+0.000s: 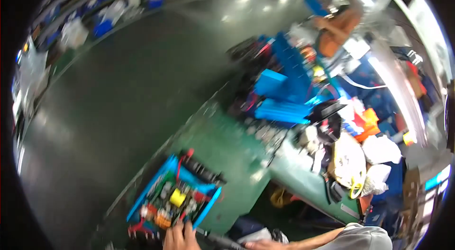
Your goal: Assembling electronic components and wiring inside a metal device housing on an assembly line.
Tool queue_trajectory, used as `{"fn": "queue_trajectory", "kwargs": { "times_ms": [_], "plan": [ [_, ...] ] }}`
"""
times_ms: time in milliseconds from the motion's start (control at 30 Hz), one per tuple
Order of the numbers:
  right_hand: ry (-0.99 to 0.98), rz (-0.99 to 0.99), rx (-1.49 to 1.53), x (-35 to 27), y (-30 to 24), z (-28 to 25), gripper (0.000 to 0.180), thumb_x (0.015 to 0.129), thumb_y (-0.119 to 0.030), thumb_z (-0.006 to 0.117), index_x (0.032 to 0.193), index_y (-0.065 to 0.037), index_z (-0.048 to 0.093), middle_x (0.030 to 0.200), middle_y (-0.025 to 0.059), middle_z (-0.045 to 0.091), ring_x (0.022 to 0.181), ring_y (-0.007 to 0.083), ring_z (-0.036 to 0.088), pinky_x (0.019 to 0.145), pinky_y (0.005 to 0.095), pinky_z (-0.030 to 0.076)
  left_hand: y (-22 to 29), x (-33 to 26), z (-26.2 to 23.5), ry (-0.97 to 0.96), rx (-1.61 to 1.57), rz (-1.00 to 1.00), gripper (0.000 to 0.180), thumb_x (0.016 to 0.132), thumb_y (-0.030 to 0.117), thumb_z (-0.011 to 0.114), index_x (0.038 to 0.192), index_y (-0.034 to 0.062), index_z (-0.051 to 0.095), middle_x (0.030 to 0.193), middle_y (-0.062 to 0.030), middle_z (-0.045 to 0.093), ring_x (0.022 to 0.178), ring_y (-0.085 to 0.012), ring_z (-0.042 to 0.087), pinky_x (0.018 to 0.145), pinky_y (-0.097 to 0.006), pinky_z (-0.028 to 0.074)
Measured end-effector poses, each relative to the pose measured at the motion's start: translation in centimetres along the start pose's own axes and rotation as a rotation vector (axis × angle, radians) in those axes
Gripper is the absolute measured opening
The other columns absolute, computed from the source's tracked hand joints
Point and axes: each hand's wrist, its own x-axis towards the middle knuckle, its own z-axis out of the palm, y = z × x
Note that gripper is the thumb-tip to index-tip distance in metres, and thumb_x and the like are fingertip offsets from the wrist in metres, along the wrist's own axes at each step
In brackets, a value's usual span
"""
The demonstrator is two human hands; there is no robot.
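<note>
Head view, blurred by motion. Left hand [180, 236] at the lower edge, fingers resting on the near end of a blue-framed electronics unit [176, 196]; closed or loose on it, cannot tell. Unit lying tilted at the near-left edge of the green surface [232, 150], circuit board up, yellow block [177, 197] mid-board, red wires at both ends. Right hand [265, 245] low, just right of it, mostly cut off, grip unreadable. Blue casings [279, 93] stacked farther along.

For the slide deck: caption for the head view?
A hand grips the near edge of an open blue case of circuit parts on a cluttered green workbench.
</note>
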Motion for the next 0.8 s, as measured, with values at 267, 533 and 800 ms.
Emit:
{"fn": "queue_trajectory", "kwargs": {
  "times_ms": [267, 533, 800],
  "plan": [
    [-0.068, -0.116, 0.348, 0.6, 1.8, 0.9, 0.055, 0.106, -0.052, 0.041, 0.132, -0.008, 0.063, 0.126, 0.0079, 0.066, 0.118, 0.0197, 0.057, 0.1, 0.0395, 0.046, 1.0, 0.0, 0.4, 0.035, 0.007, 0.071, 0.017, 0.096, 0.006, 0.061, 0.111, -0.0001, 0.068, 0.106, -0.0144, 0.065, 0.098, -0.0331, 0.063, 0.076, -0.038, 0.057],
    [-0.159, -0.129, 0.174, -0.7, -1.6, -2.5, 0.061, 0.107, -0.054, 0.035, 0.142, -0.007, 0.053, 0.134, 0.0153, 0.062, 0.121, 0.0284, 0.058, 0.105, 0.0395, 0.044, 1.0, 0.2, 0.5, 0.138, 0.006, 0.054, 0.019, 0.094, 0.011, 0.066, 0.111, 0.0043, 0.069, 0.1, -0.0112, 0.063, 0.094, -0.0303, 0.064, 0.076, -0.038, 0.056],
    [0.26, -0.372, 0.027, -2.0, 1.3, -3.8, 0.052, 0.107, -0.05, 0.034, 0.12, -0.006, 0.059, 0.092, 0.0046, 0.057, 0.082, 0.0186, 0.051, 0.073, 0.0366, 0.048, -1.2, 0.5, 1.0, 0.191, 0.039, 0.168, 0.016, 0.096, 0.018, 0.066, 0.104, 0.0062, 0.071, 0.089, -0.0093, 0.063, 0.084, -0.0273, 0.065, 0.072, -0.037, 0.056]
  ]
}}
